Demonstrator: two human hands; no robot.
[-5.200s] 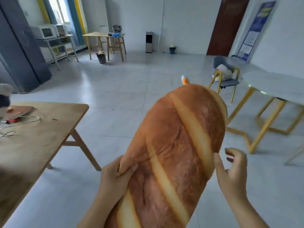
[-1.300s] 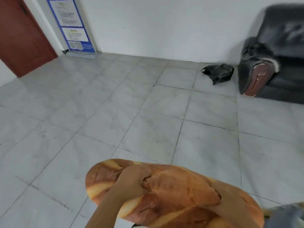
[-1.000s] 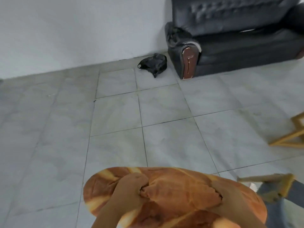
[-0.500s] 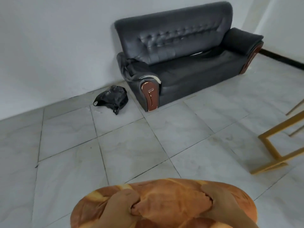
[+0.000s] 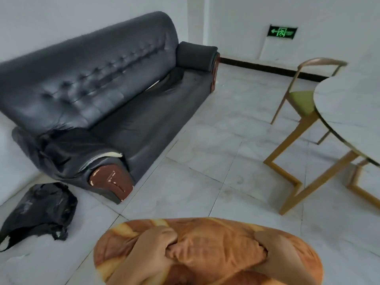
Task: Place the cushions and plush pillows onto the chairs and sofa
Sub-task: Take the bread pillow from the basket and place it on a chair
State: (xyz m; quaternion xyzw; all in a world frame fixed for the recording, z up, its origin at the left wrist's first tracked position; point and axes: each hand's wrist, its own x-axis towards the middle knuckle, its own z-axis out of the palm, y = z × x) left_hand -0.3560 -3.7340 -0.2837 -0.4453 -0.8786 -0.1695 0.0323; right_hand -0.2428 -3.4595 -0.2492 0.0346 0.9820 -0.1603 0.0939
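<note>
A black bag [image 5: 39, 210] is seen crumpled on the tiled floor [image 5: 205, 161], up and well to the left of the left hand [image 5: 152, 249]. Beyond that hand, further up and to the left, a dark sofa [image 5: 98, 95] is set against the white wall, its near armrest torn so that pale padding and a scuffed wooden end panel are exposed; its seat is unoccupied. The bread-shaped plush pillow [image 5: 207, 251] is held crosswise at the bottom of the view, above the floor and well apart from the sofa. The left hand is pressed into the pillow's top left of centre, with its fingers curled tightly into a bunched fold of the fabric. Just to its right, across a gathered ridge of cloth, the right hand [image 5: 273, 251] is dug into the pillow as well, its fingers bent round the fabric and partly buried in it. Up and to the right of the right hand, a wooden chair [image 5: 302, 95] with a green seat is stood beside a pale round table [image 5: 349, 108] on angled wooden legs. High on the far wall above these, a green exit sign [image 5: 282, 32] is lit.
</note>
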